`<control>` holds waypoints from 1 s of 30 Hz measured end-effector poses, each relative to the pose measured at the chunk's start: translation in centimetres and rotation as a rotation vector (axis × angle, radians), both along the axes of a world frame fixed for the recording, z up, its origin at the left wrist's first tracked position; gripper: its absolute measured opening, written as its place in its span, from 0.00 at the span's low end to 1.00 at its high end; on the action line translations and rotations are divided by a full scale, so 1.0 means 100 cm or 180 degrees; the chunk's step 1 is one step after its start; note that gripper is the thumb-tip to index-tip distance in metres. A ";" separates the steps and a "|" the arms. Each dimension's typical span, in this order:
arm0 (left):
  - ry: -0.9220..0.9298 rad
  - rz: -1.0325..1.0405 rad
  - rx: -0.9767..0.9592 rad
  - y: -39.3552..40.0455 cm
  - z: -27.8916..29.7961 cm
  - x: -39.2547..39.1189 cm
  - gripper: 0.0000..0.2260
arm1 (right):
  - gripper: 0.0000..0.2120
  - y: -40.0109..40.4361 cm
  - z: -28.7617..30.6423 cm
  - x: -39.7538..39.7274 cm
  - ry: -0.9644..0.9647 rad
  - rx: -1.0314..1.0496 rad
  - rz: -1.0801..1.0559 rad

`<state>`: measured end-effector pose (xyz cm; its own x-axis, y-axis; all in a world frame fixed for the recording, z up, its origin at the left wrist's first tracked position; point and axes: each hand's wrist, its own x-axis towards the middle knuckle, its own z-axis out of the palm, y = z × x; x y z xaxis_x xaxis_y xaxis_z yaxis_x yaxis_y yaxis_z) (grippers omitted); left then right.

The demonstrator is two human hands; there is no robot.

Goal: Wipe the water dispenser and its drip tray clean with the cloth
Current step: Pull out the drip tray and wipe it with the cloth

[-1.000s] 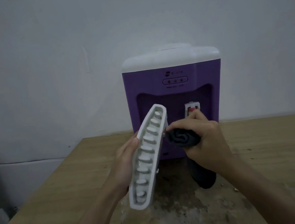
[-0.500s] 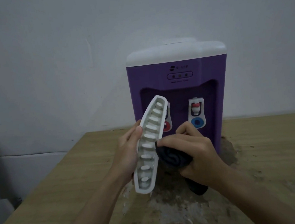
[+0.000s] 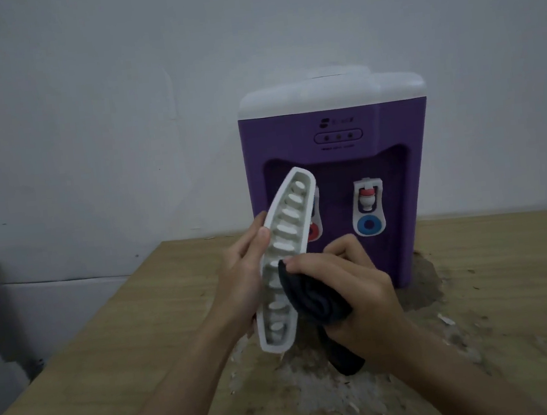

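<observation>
White slotted drip tray (image 3: 284,257); dark cloth (image 3: 313,301) against it

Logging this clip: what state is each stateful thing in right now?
Drip tray: off the dispenser, held upright, tilted.
Cloth: bunched, pressed against the tray.
Left hand: grips the tray.
Right hand: grips the cloth.
Water dispenser: upright on the table.

The left hand (image 3: 239,279) holds the long white slotted plastic drip tray (image 3: 285,260) on end, tilted, above the wooden worktop (image 3: 112,362). The right hand (image 3: 353,293) presses a bunched dark cloth (image 3: 313,300) against the tray's slotted face. Behind stands the purple water dispenser (image 3: 334,125) with its white top, a rough stained patch (image 3: 324,396) of worktop before it.
</observation>
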<state>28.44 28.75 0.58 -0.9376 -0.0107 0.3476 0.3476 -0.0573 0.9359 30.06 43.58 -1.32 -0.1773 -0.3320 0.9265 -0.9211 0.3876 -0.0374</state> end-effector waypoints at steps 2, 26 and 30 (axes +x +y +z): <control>0.0041 -0.0070 -0.0084 0.004 -0.001 0.003 0.21 | 0.13 -0.006 -0.003 0.001 -0.0073 0.0299 -0.0085; 0.0136 -0.0091 -0.0631 0.005 0.006 0.005 0.19 | 0.09 0.030 0.001 -0.009 0.0261 0.0202 -0.0205; -0.0044 -0.0291 -0.0791 -0.008 0.014 0.002 0.19 | 0.34 0.041 0.018 -0.017 0.0194 0.0853 -0.1165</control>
<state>28.63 27.97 2.01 -0.9354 0.1585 0.3160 0.3386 0.1444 0.9298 28.33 47.66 0.51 -0.2756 -0.4872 0.8287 -0.7191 0.6766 0.1586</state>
